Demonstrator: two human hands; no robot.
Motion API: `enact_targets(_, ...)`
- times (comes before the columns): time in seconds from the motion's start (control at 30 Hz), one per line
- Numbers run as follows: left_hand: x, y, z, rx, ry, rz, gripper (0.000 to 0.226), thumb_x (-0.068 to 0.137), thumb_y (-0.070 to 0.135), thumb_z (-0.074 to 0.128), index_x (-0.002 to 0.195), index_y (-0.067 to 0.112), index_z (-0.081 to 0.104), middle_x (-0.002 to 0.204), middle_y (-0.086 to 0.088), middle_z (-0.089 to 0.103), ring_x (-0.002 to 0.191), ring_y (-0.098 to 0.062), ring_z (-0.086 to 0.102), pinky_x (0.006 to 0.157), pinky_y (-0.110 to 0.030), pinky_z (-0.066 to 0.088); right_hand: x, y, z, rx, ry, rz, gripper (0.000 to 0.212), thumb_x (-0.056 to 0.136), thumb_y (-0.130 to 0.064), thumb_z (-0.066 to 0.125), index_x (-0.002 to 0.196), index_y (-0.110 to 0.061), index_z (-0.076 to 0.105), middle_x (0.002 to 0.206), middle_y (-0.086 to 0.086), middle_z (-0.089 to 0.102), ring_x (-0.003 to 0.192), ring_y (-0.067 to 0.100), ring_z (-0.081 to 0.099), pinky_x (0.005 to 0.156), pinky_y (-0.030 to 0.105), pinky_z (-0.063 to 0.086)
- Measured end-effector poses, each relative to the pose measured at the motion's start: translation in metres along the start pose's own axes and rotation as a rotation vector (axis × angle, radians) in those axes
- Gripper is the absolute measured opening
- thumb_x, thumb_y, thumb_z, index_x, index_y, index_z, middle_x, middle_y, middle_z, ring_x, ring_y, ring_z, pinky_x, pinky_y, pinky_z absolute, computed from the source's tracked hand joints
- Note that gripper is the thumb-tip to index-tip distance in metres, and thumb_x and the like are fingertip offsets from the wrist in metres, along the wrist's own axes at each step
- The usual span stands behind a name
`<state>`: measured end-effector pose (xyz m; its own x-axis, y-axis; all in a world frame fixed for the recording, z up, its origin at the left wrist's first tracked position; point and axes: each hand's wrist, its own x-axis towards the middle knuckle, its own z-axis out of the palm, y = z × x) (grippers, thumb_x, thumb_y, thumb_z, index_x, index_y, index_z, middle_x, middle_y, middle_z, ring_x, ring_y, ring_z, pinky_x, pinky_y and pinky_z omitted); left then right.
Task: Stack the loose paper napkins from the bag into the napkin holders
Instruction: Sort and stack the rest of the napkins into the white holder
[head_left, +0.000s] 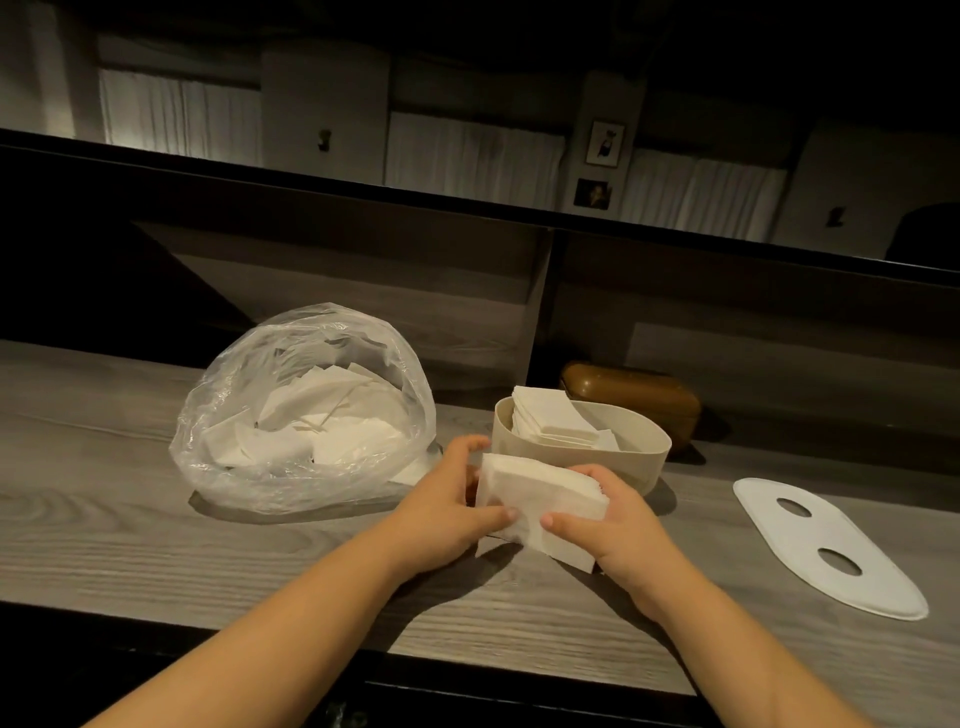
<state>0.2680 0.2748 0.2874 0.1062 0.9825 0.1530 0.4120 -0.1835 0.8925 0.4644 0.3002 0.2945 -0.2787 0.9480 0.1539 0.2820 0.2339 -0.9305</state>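
A clear plastic bag (306, 410) full of loose white napkins sits on the wooden counter at the left. To its right stands a beige oval napkin holder (582, 457) with a stack of napkins (553, 415) inside. Just in front of the holder, both hands hold a small stack of white napkins (540, 499) standing on edge on the counter. My left hand (447, 509) grips its left side, thumb on the front. My right hand (613, 525) grips its right side, thumb across the front.
A white oval lid (826, 551) with two holes lies flat on the counter at the right. A brown oval container (634, 395) sits behind the holder against the partition. The counter's front edge (467, 654) runs just below my forearms.
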Motion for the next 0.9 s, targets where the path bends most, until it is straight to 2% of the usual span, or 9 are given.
enact_targets(0.1,0.002,-0.002,-0.003,-0.008,0.026,-0.014,0.041,0.09,0.024,0.069,0.128,0.023,0.053,0.123,0.006,0.065,0.11,-0.012,0.063,0.095,-0.035,0.055,0.0,-0.003,-0.001,-0.011,0.021,-0.005,0.034,0.082,-0.013,0.076,0.104,-0.03,0.057,0.107,-0.005,0.06,0.098,0.013,0.059,0.07,0.021,0.054)
enact_targets(0.2,0.001,0.006,-0.006,-0.136,-0.008,-0.013,0.033,0.092,0.023,0.067,0.124,0.026,0.06,0.119,0.007,0.069,0.112,-0.013,0.065,0.1,-0.042,0.052,0.0,-0.01,-0.011,0.009,-0.038,0.019,0.042,0.079,-0.011,0.079,0.108,-0.031,0.057,0.111,-0.004,0.059,0.102,0.015,0.059,0.077,0.027,0.059)
enact_targets(0.33,0.008,0.036,-0.011,0.01,-0.122,0.064,0.028,0.095,0.027,0.063,0.122,0.028,0.061,0.116,0.007,0.067,0.108,-0.011,0.064,0.099,-0.04,0.053,0.007,-0.032,-0.026,-0.331,-0.248,-0.037,0.034,0.083,-0.029,0.076,0.112,-0.033,0.058,0.11,-0.009,0.063,0.1,0.01,0.063,0.08,0.023,0.055)
enact_targets(0.4,0.018,0.055,-0.014,0.114,-0.16,0.131,0.026,0.094,0.028,0.064,0.119,0.025,0.063,0.112,0.004,0.067,0.105,-0.012,0.064,0.096,-0.037,0.054,0.011,-0.045,-0.034,-0.334,-0.255,-0.042,0.026,0.085,-0.034,0.072,0.109,-0.03,0.064,0.105,-0.007,0.067,0.097,0.011,0.064,0.082,0.027,0.054)
enact_targets(0.5,0.04,0.081,-0.017,0.083,-0.057,0.209,0.022,0.093,0.03,0.064,0.115,0.027,0.064,0.108,0.007,0.067,0.099,-0.008,0.065,0.088,-0.028,0.054,0.019,-0.063,-0.059,-0.321,-0.172,-0.072,0.022,0.082,-0.033,0.073,0.103,-0.027,0.069,0.096,-0.008,0.073,0.089,0.01,0.07,0.078,0.03,0.055)
enact_targets(0.57,0.056,0.091,-0.019,0.055,0.085,0.223,0.017,0.097,0.031,0.058,0.113,0.027,0.063,0.104,0.009,0.067,0.096,-0.007,0.064,0.083,-0.024,0.052,0.024,-0.074,-0.081,-0.195,-0.069,-0.069,0.021,0.081,-0.029,0.073,0.102,-0.024,0.069,0.091,-0.007,0.075,0.083,0.011,0.072,0.072,0.031,0.056)
enact_targets(0.63,0.076,0.099,-0.017,0.171,0.116,0.22,0.019,0.1,0.028,0.053,0.117,0.026,0.061,0.109,0.01,0.065,0.101,-0.007,0.061,0.083,-0.022,0.049,0.034,-0.081,-0.105,-0.009,0.033,-0.04,0.02,0.084,-0.025,0.069,0.104,-0.024,0.066,0.088,-0.007,0.074,0.08,0.012,0.072,0.064,0.029,0.056)
enact_targets(0.77,0.103,0.101,0.002,0.565,-0.11,0.237,0.03,0.101,0.027,0.049,0.13,0.027,0.057,0.13,0.005,0.058,0.117,-0.014,0.055,0.096,-0.03,0.047,0.069,-0.076,-0.121,0.192,0.127,0.107,0.022,0.091,-0.019,0.065,0.113,-0.022,0.061,0.104,0.003,0.071,0.094,0.022,0.069,0.068,0.035,0.056)
enact_targets(0.9,0.115,0.093,0.014,0.925,-0.402,0.271,0.053,0.1,0.052,0.043,0.149,0.034,0.036,0.152,0.005,0.039,0.141,-0.019,0.032,0.114,-0.049,0.027,0.102,-0.064,-0.111,0.177,0.098,0.337,0.018,0.094,-0.009,0.061,0.111,-0.009,0.057,0.104,0.012,0.068,0.095,0.028,0.066,0.072,0.041,0.054)
